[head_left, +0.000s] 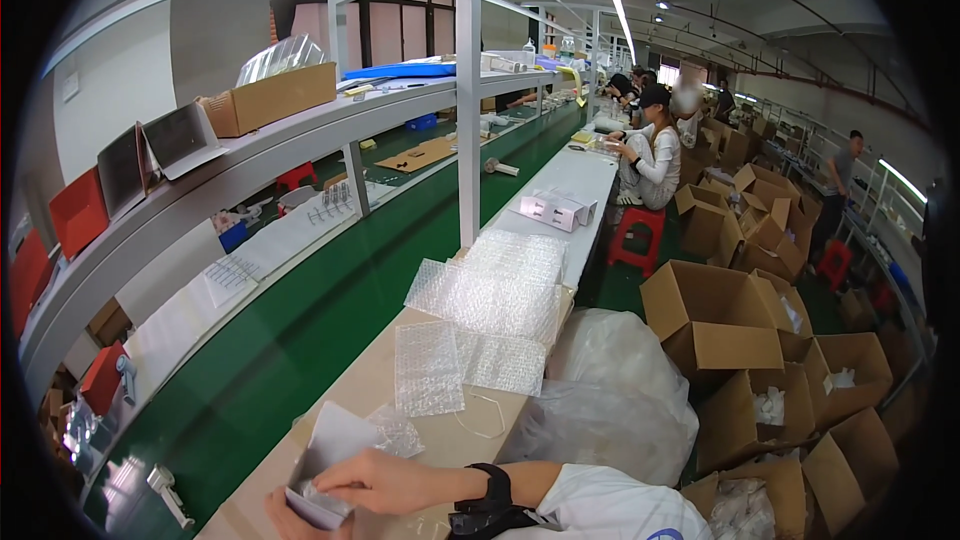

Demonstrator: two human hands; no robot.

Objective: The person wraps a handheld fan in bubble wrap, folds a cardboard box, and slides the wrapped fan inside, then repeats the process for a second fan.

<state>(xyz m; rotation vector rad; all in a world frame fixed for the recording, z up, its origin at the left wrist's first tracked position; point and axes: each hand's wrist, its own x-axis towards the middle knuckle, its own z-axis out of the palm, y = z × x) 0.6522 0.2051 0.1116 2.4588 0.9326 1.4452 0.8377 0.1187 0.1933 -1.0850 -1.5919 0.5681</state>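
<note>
At the bottom centre of the frame the right hand (375, 481) comes in from the right, a dark band on its wrist, and lies across the top of a small grey-white box (330, 470), its fingers (318, 487) curled down over the box's open edge and pinching it. The left hand (283, 517) shows only as a sliver at the lower edge beneath the box, touching its underside; whether its fingers are spread or pressed together cannot be told. The box sits low over the near end of the tan desk (360, 390), with its pale flap lifted toward the upper left. Just beside it to the right lies a crumpled scrap of clear film (398, 432), and a thin loop of rubber band (482, 418) lies on the desk a little farther right. Above these, toward the middle of the frame, sheets of bubble wrap (470, 340) are spread and stacked in overlapping layers. To the right of the desk a big clear plastic bag (610, 390) bulges, and beyond it open cardboard cartons (715, 325) crowd the floor on the right side. A green conveyor belt (330, 310) runs along the left of the desk toward the upper centre. Farther up, small pale boxes (555, 208) rest on a white desk section, and a seated person (652, 155) works beside a red stool (640, 235).
</note>
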